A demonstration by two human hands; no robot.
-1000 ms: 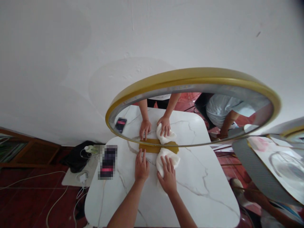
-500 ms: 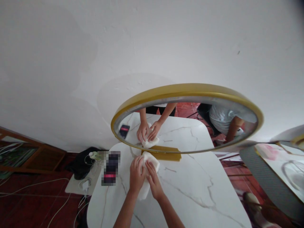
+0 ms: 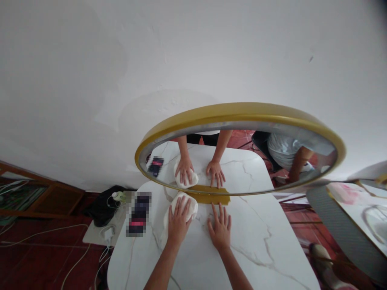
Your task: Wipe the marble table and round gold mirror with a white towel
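My left hand (image 3: 179, 224) lies flat on a folded white cloth (image 3: 193, 206), its fingers stretched out and a little apart. The cloth rests on the white marble-patterned table (image 3: 256, 249) and is partly hidden under that hand. To its right, my right hand (image 3: 220, 229) is spread palm down on the tabletop, holding nothing. Its fingertips reach the front edge of the gold base (image 3: 213, 198) of a mirror. The round mirror (image 3: 242, 110) has a gold rim and stands at the table's back, reflecting both hands and the cloth.
A pixelated dark object (image 3: 139, 213) lies at the table's left edge. Beyond it, a low stool (image 3: 96, 237) bears cables and a charger. A white wall (image 3: 181, 52) rises behind the mirror. Another table (image 3: 347, 225) stands at right. The mirror also reflects a seated person.
Both hands were together on the cloth; my right hand has come off it and moved right onto the tabletop. My left hand has spread out flat, and the cloth has shifted slightly left.
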